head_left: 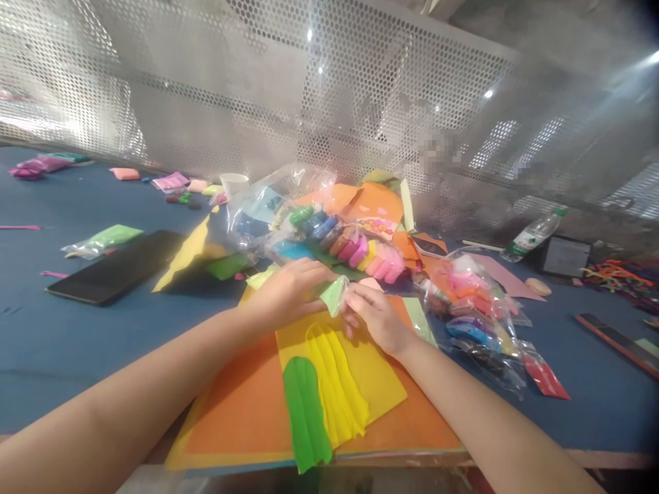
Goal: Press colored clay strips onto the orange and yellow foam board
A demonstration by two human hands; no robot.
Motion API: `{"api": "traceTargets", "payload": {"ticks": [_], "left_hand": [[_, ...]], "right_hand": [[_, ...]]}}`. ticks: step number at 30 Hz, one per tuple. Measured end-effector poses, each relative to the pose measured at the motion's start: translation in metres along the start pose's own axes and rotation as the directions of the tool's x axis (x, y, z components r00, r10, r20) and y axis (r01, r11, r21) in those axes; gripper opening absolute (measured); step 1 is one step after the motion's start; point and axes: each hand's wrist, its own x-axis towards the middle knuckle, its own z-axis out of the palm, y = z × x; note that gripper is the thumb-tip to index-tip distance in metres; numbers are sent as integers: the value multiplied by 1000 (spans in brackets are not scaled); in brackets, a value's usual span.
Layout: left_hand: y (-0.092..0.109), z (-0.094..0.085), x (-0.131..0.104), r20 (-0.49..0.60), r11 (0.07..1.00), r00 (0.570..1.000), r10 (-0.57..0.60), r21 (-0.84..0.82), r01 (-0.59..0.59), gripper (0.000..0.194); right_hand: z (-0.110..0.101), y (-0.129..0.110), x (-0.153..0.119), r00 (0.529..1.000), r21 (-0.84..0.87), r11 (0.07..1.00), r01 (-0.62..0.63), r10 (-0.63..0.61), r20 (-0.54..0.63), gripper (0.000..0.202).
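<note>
Between my two hands is a small clear plastic packet (334, 295) of pale green modelling clay. My left hand (288, 291) is wrapped round its left side, which hides part of it. The closed fingers of my right hand (378, 315) pinch the packet's right edge. Just below them, a flattened yellow clay piece (337, 384) with lengthwise ridges lies on a yellow paper sheet (388, 394). A green clay strip (306, 412), also ridged, overlaps its left side and reaches down to the front edge. Under the yellow sheet is orange paper (237, 412).
Bagged clay packs (360, 250) in many colours lie beyond my hands, with another clay bag (478, 309) to the right. A black tablet-like slab (116, 267) lies left. Farther off are a white cup (234, 184), a water bottle (533, 235) and a perforated metal screen (350, 82).
</note>
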Motion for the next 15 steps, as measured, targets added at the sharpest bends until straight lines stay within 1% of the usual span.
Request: {"api": "traceTargets", "payload": {"ticks": [6, 12, 15], "left_hand": [[1, 1, 1, -25, 998, 999, 42, -51, -43, 21], [0, 1, -1, -28, 997, 1000, 10, -73, -12, 21], [0, 1, -1, -40, 997, 999, 20, -71, -23, 21]], "right_hand": [[0, -3, -1, 999, -9, 999, 31, -31, 21, 31], [2, -7, -4, 997, 33, 999, 20, -22, 75, 27], [3, -7, -4, 997, 41, 999, 27, -31, 77, 26]]}}
